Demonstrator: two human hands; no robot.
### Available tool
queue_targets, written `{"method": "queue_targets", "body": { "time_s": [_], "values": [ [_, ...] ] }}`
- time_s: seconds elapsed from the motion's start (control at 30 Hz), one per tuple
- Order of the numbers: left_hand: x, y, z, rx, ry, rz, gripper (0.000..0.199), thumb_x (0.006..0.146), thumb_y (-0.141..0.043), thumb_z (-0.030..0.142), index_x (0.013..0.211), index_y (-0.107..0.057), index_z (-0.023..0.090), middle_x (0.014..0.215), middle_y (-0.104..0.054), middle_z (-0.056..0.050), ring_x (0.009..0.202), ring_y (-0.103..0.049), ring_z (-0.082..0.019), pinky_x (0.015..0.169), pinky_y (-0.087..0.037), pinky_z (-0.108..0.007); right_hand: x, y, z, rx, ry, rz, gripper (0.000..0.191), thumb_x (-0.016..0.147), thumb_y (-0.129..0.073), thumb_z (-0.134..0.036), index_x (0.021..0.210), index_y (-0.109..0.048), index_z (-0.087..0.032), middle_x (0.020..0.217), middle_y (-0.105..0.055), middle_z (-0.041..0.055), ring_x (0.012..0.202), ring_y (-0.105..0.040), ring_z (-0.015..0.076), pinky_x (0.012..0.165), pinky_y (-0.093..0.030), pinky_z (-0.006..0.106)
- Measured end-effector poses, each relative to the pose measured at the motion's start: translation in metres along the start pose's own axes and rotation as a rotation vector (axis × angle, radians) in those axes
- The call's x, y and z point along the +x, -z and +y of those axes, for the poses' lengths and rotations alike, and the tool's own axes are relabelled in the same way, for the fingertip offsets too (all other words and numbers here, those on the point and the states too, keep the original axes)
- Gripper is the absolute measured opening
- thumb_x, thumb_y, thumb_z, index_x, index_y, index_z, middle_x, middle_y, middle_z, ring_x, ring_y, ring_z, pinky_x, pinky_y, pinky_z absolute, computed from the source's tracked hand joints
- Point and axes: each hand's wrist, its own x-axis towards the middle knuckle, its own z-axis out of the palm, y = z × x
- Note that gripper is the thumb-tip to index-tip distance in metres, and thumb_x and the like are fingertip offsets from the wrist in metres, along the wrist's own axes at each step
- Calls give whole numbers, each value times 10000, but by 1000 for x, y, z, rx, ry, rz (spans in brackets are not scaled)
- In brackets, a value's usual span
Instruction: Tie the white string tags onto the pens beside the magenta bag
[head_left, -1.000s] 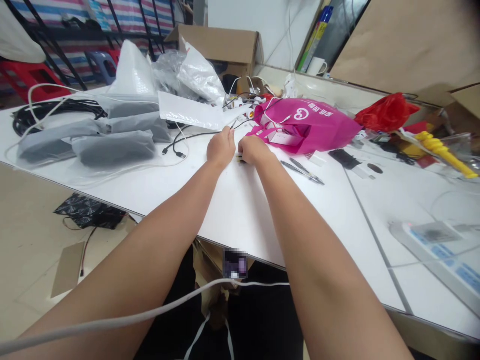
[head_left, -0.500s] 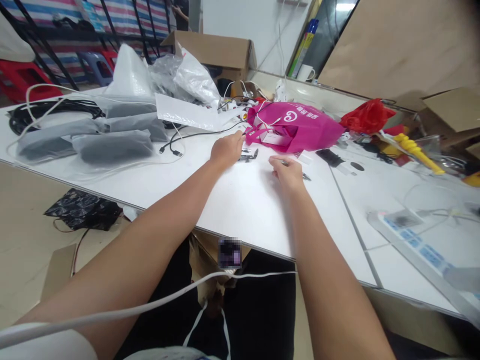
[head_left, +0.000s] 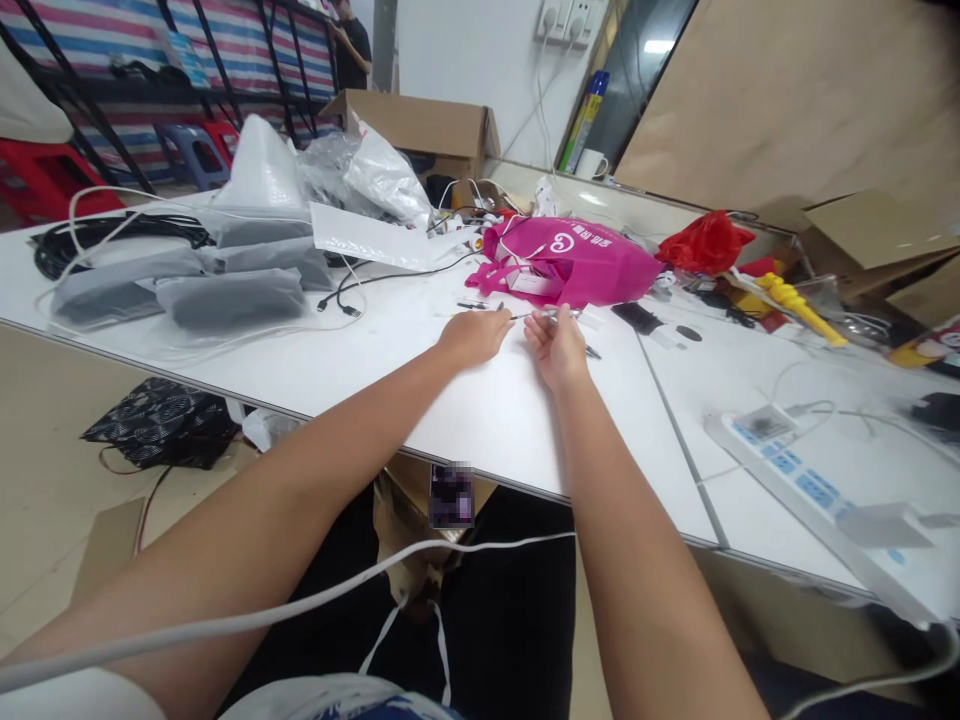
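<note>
My left hand [head_left: 478, 336] is closed in a pinch over the white table [head_left: 480, 405], gripping a thin dark rod that looks like a pen refill [head_left: 519, 317]. Its tip points toward my right hand [head_left: 559, 350], which is turned palm-inward with fingers curled. A slim clear-and-silver pen barrel [head_left: 550, 319] lies across those right fingers, held under the thumb. Small dark pen parts [head_left: 480, 305] lie just beyond my left hand. Another dark pen piece [head_left: 593, 352] rests right of my right wrist.
Behind the hands lies a magenta bag [head_left: 600, 265]. Grey plastic packets [head_left: 232, 296] and a black cable [head_left: 341, 300] are on the left. A white power strip [head_left: 810, 485] sits at right. One white cable [head_left: 300, 615] crosses before my body. A person [head_left: 351, 50] stands far back.
My left hand has come nearer and to the right, away from the small parts, now with the thin rod showing. My right hand has rolled palm-inward, and the hands are closer together.
</note>
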Motion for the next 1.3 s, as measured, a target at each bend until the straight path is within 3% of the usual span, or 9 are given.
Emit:
{"method": "queue_targets", "body": {
  "time_s": [0.2,0.43,0.63,0.83,1.03,1.3],
  "values": [
    [0,-7,-1,-6,-15,-8,477,1220,-350,431,1428,-717,208,1342,-846,-152,1199,-809,-342,931,-563,-436,-1,-2,1,25,-27,-66,308,1175,-586,-571,1109,-597,-271,924,-852,20,815,-827,141,779,-701,260],
    [1,-12,-5,-12,-3,23,473,1217,-344,457,1369,-727,225,1294,-851,-140,1159,-813,-316,919,-560,-415,-5,-5,1,-9,-59,-72,329,1178,-571,-583,1095,-614,-268,884,-806,-7,741,-779,116,715,-658,209],
    [0,-8,-4,-13,4,12,478,1218,-339,471,1347,-728,226,1285,-853,-147,1167,-811,-321,923,-556,-416,-1,-4,5,-17,-44,-106,444,1065,-719,-707,1062,-602,-279,870,-787,-16,736,-764,128,685,-666,224],
    [-2,-3,-2,-12,9,-9,472,1219,-329,446,1349,-722,219,1304,-850,-148,1198,-806,-332,936,-555,-425,-1,-5,4,9,-75,-118,432,1097,-672,-698,1089,-614,-270,835,-778,-15,711,-759,128,657,-662,227],
    [-2,-2,-2,-22,28,-7,445,1217,-345,425,1362,-712,219,1328,-848,-147,1199,-807,-328,939,-557,-426,-7,-7,0,-56,-46,-135,496,1043,-721,-752,1084,-649,-262,871,-775,-13,721,-753,129,664,-651,231],
    [-2,-2,-3,-25,32,-7,448,1222,-337,418,1358,-709,207,1320,-847,-141,1209,-809,-343,932,-556,-434,-12,-8,-4,-77,-23,-168,441,1018,-798,-694,1040,-701,-265,876,-774,-22,731,-744,119,674,-636,222]
  ]
}}
